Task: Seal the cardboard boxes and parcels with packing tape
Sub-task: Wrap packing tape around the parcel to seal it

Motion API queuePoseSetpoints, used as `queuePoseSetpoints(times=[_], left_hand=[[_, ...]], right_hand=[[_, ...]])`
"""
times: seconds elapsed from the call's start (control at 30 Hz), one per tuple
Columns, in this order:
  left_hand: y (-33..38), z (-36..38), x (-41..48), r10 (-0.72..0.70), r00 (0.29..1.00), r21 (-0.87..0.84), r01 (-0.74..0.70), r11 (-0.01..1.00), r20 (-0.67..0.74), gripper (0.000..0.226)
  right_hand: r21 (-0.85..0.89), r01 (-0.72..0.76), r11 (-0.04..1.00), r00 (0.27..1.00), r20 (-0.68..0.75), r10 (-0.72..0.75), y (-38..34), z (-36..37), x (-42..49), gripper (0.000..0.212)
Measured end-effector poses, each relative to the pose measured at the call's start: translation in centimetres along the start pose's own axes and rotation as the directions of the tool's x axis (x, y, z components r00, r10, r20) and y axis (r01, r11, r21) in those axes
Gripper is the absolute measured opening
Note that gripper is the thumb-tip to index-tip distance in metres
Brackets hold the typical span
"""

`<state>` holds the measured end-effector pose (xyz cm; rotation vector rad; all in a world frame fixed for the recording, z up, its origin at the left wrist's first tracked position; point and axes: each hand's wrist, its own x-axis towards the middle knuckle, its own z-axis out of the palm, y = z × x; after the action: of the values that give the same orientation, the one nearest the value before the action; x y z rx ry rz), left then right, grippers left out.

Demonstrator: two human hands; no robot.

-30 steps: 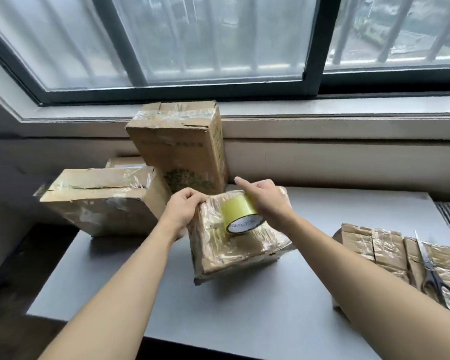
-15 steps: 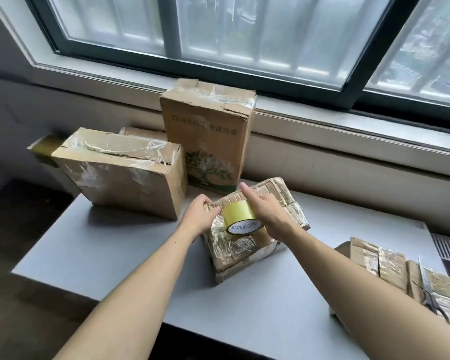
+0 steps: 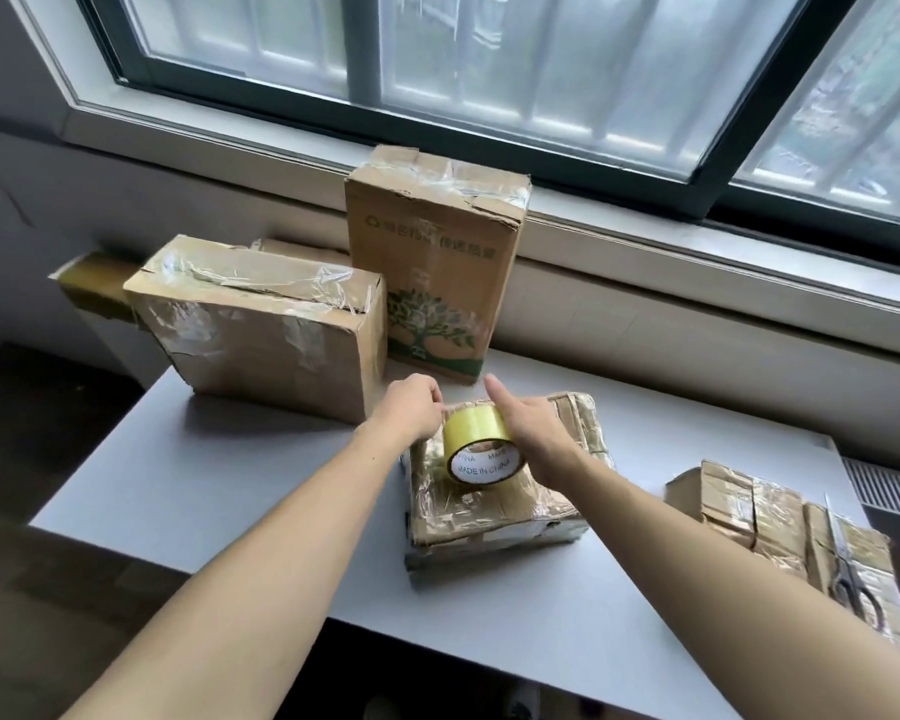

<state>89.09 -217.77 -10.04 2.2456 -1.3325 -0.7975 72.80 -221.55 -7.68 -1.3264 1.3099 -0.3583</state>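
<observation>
Where the grey tabletop [image 3: 219, 491] reaches its left end, a wide brown cardboard box [image 3: 261, 330] patched with clear tape lies flat, and a darker brown box [image 3: 92, 288] is half hidden behind it. Just to its right a tall brown cardboard box with a green tree print [image 3: 432, 283] stands upright against the wall under the window sill [image 3: 697, 252].

In front of these, the left hand [image 3: 411, 413] has its fingers curled over the far left corner of a small brown cardboard parcel [image 3: 494, 511] wrapped in shiny tape, gripping it. A roll of yellow packing tape [image 3: 481, 449] rests on edge on top of that parcel. The right hand [image 3: 536, 439] clasps the roll from the right side, forefinger stretched straight.

Further right, a flat taped cardboard parcel [image 3: 749, 511] lies near the table's edge, with grey metal scissors [image 3: 848, 574] on top.
</observation>
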Motion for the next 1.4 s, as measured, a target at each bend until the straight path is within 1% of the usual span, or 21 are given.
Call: queuePoseSetpoints(times=[0.07, 0.1, 0.2, 0.27, 0.33, 0.43, 0.53, 0.6, 0.67, 0.77, 0.83, 0.93, 1.0, 1.07, 1.13, 1.17, 1.2, 1.23, 1.3, 1.37, 1.4], left_hand=[[0.9, 0.4, 0.2, 0.045, 0.998, 0.048, -0.042, 0.998, -0.048, 0.023], [1.0, 0.7, 0.3, 0.076, 0.996, 0.026, -0.075, 0.997, -0.052, 0.029], [0.3, 2.3, 0.3, 0.08, 0.997, -0.138, -0.08, 0.987, -0.005, 0.05], [-0.8, 3.3, 0.3, 0.076, 0.995, -0.156, -0.086, 0.984, -0.069, 0.066], [-1.1, 4.1, 0.1, 0.095, 0.986, -0.098, -0.108, 0.989, -0.134, 0.066], [-1.1, 4.4, -0.4, 0.155, 0.963, 0.027, -0.153, 0.988, -0.22, 0.053], [-1.4, 4.7, -0.6, 0.174, 0.955, 0.043, -0.169, 0.985, -0.242, 0.043], [-1.3, 5.0, -0.5, 0.174, 0.954, 0.059, -0.165, 0.985, -0.245, 0.041], [-0.8, 5.0, -0.7, 0.167, 0.957, 0.106, -0.146, 0.984, -0.236, 0.041], [0.2, 4.7, -1.0, 0.104, 0.959, 0.229, -0.042, 0.972, -0.264, 0.046], [2.5, 5.0, -1.2, 0.131, 0.943, 0.287, -0.04, 0.957, -0.306, 0.051], [5.5, 7.4, -1.5, 0.193, 0.947, 0.305, -0.11, 0.946, -0.256, 0.036], [5.4, 8.8, -1.8, 0.207, 0.945, 0.39, -0.096, 0.916, -0.253, 0.029], [4.9, 9.3, -1.7, 0.158, 0.933, 0.407, -0.014, 0.913, -0.323, 0.043], [4.5, 9.8, -1.3, 0.144, 0.911, 0.415, 0.033, 0.909, -0.388, 0.055], [4.4, 10.0, -1.1, 0.148, 0.907, 0.432, 0.041, 0.901, -0.395, 0.056], [4.5, 10.1, -1.0, 0.158, 0.911, 0.456, 0.037, 0.889, -0.381, 0.056], [4.6, 10.2, -0.9, 0.162, 0.917, 0.48, 0.036, 0.877, -0.365, 0.056], [4.8, 10.0, -0.9, 0.161, 0.922, 0.506, 0.042, 0.862, -0.351, 0.055], [4.7, 9.8, -1.2, 0.193, 0.902, 0.502, 0.029, 0.865, -0.385, 0.05], [4.4, 9.9, -1.2, 0.219, 0.887, 0.506, 0.019, 0.862, -0.406, 0.048]], right_hand=[[0.004, 0.044, 0.999, 0.999, 0.003, -0.044, 0.1, -0.5, -0.2, 0.049], [0.041, 0.058, 0.997, 0.998, 0.02, -0.059, 0.2, -0.6, -0.1, 0.047], [0.132, 0.08, 0.988, 0.993, 0.079, -0.091, 0.6, -0.8, -0.3, 0.042], [0.066, 0.133, 0.989, 0.986, 0.091, -0.139, 0.4, -0.8, -0.4, 0.043], [-0.118, 0.258, 0.959, 0.965, 0.071, -0.251, -0.5, -0.7, -0.7, 0.049], [-0.477, 0.396, 0.785, 0.913, 0.113, -0.392, -2.7, -1.2, -0.9, 0.06], [-0.769, 0.371, 0.52, 0.901, 0.164, -0.4, -3.5, -4.3, -0.2, 0.055], [-0.881, 0.336, 0.333, 0.889, 0.18, -0.422, -2.7, -6.3, -0.2, 0.048], [-0.902, 0.346, 0.258, 0.863, 0.197, -0.466, -1.8, -6.8, -0.2, 0.048], [-0.896, 0.342, 0.282, 0.85, 0.167, -0.5, -1.2, -6.4, 0.0, 0.049], [-0.892, 0.331, 0.309, 0.85, 0.139, -0.508, -1.2, -6.8, 0.2, 0.044], [-0.881, 0.346, 0.323, 0.831, 0.129, -0.541, -0.8, -6.8, 0.2, 0.045], [-0.835, 0.382, 0.396, 0.826, 0.115, -0.553, -0.6, -6.6, 0.4, 0.053], [-0.676, 0.409, 0.613, 0.859, 0.058, -0.509, -0.1, -7.2, 1.3, 0.059], [-0.365, 0.387, 0.847, 0.91, 0.0, -0.416, 1.2, -8.3, 2.2, 0.057], [-0.17, 0.344, 0.923, 0.936, -0.012, -0.351, 2.1, -8.8, 2.4, 0.052], [-0.008, 0.289, 0.957, 0.957, 0.008, -0.289, 3.0, -9.2, 2.4, 0.047], [0.079, 0.245, 0.966, 0.967, 0.045, -0.249, 3.5, -9.5, 2.4, 0.047], [0.052, 0.26, 0.964, 0.96, 0.095, -0.264, 3.2, -9.5, 2.3, 0.051], [-0.215, 0.398, 0.892, 0.918, 0.1, -0.385, 1.4, -9.7, 2.6, 0.053], [-0.387, 0.456, 0.802, 0.887, 0.12, -0.446, 0.3, -10.0, 2.6, 0.054]])
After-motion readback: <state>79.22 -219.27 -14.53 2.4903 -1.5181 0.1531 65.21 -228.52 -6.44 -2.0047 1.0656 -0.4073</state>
